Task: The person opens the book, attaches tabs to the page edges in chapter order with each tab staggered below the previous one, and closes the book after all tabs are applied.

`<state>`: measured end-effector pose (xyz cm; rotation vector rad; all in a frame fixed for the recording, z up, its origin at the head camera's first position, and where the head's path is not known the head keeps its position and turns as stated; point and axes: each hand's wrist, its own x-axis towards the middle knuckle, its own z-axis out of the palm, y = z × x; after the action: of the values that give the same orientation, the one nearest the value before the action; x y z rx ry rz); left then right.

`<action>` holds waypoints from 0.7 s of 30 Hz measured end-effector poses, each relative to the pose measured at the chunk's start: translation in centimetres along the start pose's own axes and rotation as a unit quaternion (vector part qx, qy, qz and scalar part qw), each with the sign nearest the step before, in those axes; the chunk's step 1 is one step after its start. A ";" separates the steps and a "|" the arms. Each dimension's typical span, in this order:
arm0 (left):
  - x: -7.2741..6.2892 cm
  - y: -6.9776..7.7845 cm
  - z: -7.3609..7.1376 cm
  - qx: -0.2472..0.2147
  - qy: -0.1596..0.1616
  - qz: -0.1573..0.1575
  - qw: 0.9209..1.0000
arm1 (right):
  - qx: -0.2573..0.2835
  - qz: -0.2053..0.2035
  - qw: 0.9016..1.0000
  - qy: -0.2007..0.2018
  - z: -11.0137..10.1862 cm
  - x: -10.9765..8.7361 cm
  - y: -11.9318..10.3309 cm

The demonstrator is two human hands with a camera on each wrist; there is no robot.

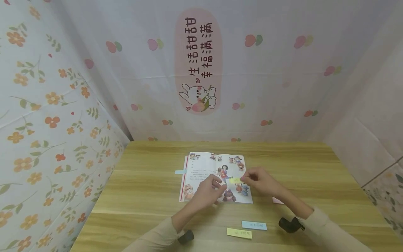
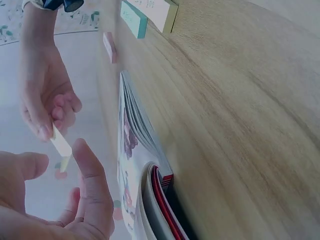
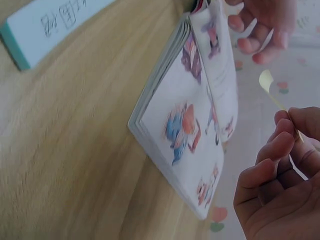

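Observation:
An illustrated book (image 1: 201, 163) lies spread on the wooden table, a blue sticky note (image 1: 180, 172) jutting from its left edge. Above the right page, my right hand (image 1: 262, 182) pinches a small yellow sticky note (image 1: 234, 180) between thumb and fingers. The note's free end curls in the right wrist view (image 3: 266, 80). My left hand (image 1: 208, 193) hovers over the lower middle of the book, fingers loosely bent and thumb apart. In the left wrist view, its index fingertip (image 2: 82, 150) is close beside the note; whether they touch I cannot tell.
Nearer the front of the table lie a blue sticky-note pad (image 1: 254, 225) and a yellow pad (image 1: 239, 233), both with handwriting. A pink pad (image 1: 277, 200) is partly hidden by the right forearm. Patterned curtains (image 1: 132, 87) stand behind and beside the table.

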<state>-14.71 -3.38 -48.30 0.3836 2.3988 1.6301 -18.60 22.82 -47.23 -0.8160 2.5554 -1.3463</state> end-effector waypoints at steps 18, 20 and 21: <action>0.3 -0.5 0.0 -0.076 -0.011 -0.017 0.997 | 0.009 -0.013 1.000 0.003 2.0 -0.2 -1.7; 0.4 -0.4 0.0 -0.074 -0.008 -0.013 0.997 | 0.009 -0.013 1.000 0.003 2.1 -0.1 -1.8; 0.5 -0.4 0.0 -0.072 -0.006 -0.011 0.997 | 0.008 -0.012 1.000 0.003 2.1 -0.1 -1.8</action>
<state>-15.18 -3.34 -48.70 0.3385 2.2509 1.7721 -16.99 20.53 -47.03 -0.8443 2.5427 -1.3771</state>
